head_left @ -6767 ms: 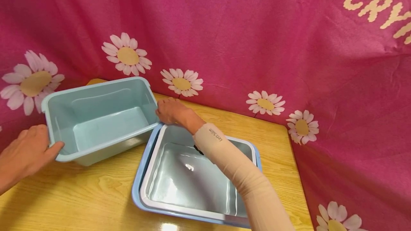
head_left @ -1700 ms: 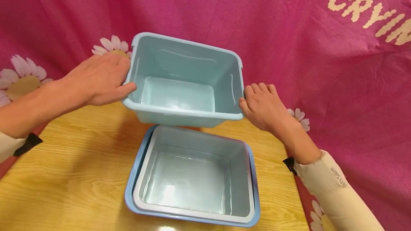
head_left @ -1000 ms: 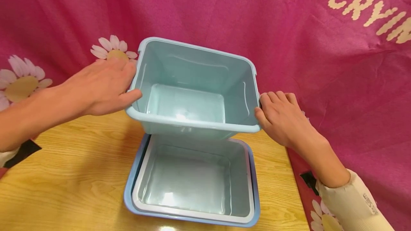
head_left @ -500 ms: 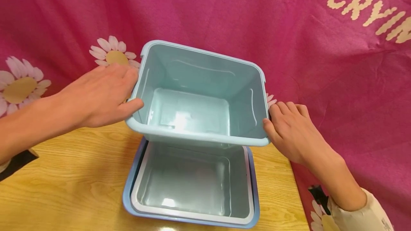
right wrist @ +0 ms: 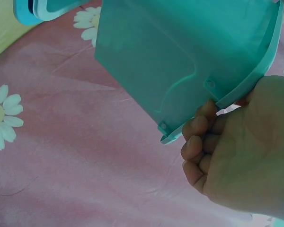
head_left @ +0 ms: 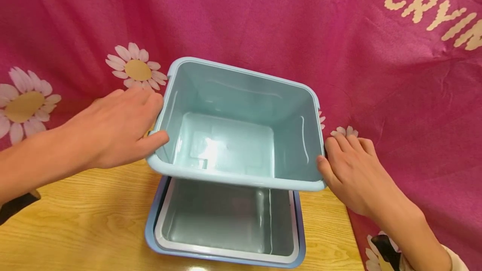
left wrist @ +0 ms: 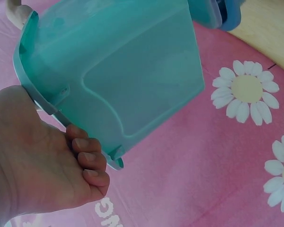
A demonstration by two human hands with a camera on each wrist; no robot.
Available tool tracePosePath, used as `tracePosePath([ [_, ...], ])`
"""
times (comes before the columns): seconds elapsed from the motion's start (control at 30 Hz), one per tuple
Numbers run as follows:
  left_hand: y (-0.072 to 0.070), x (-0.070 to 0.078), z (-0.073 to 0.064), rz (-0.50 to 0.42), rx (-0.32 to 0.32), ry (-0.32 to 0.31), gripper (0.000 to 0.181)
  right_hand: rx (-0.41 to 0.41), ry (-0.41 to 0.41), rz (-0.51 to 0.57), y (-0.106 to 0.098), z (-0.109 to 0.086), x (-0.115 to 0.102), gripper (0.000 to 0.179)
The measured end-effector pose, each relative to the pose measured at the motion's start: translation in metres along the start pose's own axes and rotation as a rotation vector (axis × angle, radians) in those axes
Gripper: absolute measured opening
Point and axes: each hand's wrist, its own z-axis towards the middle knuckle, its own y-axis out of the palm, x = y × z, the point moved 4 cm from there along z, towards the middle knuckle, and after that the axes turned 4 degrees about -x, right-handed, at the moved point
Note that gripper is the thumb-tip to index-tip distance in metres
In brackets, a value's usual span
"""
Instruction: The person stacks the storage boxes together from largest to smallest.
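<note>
A pale teal plastic storage bin [head_left: 241, 95] hangs in the air, its opening tilted toward me and its inside bare. My left hand [head_left: 116, 126] grips its left rim, thumb over the top edge; in the left wrist view the fingers [left wrist: 90, 158] curl under the lip. At the opposite end my right hand [head_left: 355, 170] holds the right rim, with fingers [right wrist: 194, 146] curled beneath it in the right wrist view. Below and partly hidden by the bin sits a grey bin [head_left: 226, 250] nested inside a blue bin [head_left: 150, 229].
The nested bins stand on a wooden table [head_left: 90, 216]. Behind and to the right hangs a pink cloth [head_left: 241, 16] with white daisies and lettering. The table's right edge [head_left: 354, 233] meets the cloth.
Earlier the teal bin was at the left of the table, beside the nested bins. Both hands lifted it and brought it right; lately it has come down and nearer, covering more of the grey bin.
</note>
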Motion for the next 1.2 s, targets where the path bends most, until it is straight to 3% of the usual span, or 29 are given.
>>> tracePosePath([
  [0.37,0.001,0.013,-0.013,0.014,0.035,0.046,0.029,-0.015,0.005,0.001,-0.001,-0.02,-0.006,0.018],
  [0.6,0.005,0.019,-0.019,-0.005,0.024,0.06,0.027,-0.031,0.014,-0.004,0.001,-0.032,-0.01,0.017],
  [0.9,0.009,0.026,-0.026,-0.022,0.016,0.099,0.029,0.024,-0.008,-0.012,0.0,-0.045,-0.016,0.017],
  [1.2,0.01,0.032,-0.037,-0.012,0.029,0.097,0.03,0.026,-0.035,-0.011,0.0,-0.056,-0.023,0.019],
])
